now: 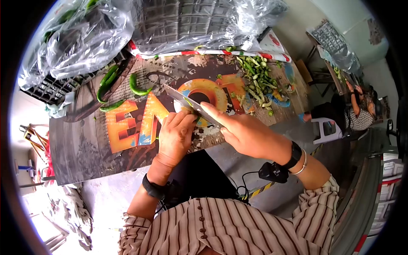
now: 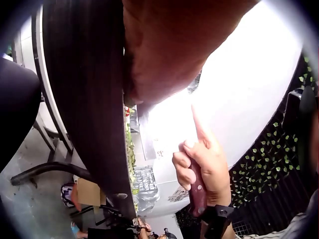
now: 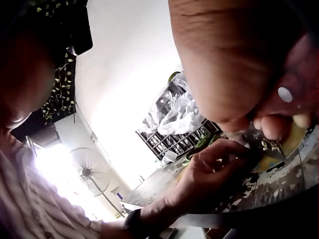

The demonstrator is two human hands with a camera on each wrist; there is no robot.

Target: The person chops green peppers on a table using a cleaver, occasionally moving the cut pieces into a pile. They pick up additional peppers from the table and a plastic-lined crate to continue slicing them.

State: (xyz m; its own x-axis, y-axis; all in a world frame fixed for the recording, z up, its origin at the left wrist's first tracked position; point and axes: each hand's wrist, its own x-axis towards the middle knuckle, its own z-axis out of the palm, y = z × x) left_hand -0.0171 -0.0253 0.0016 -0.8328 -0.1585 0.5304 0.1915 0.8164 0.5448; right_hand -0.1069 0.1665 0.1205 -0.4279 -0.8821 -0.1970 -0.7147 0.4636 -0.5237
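My right hand grips the reddish-brown riveted handle of a kitchen knife, its index finger stretched along the wide blade. The blade stands on edge over the printed table, slanting away to the left. Right beside it, my left hand is bent down to the tabletop, fingers curled over a green chili pepper mostly hidden under them. A bit of green clings to the blade. Whole green chili peppers lie beyond the left hand. Chopped green pepper is heaped at the right.
A plastic-lined crate stands along the table's far side. At the far left, another black crate carries a clear bag with green peppers. Another person works at a second table to the right, near a grey plastic stool.
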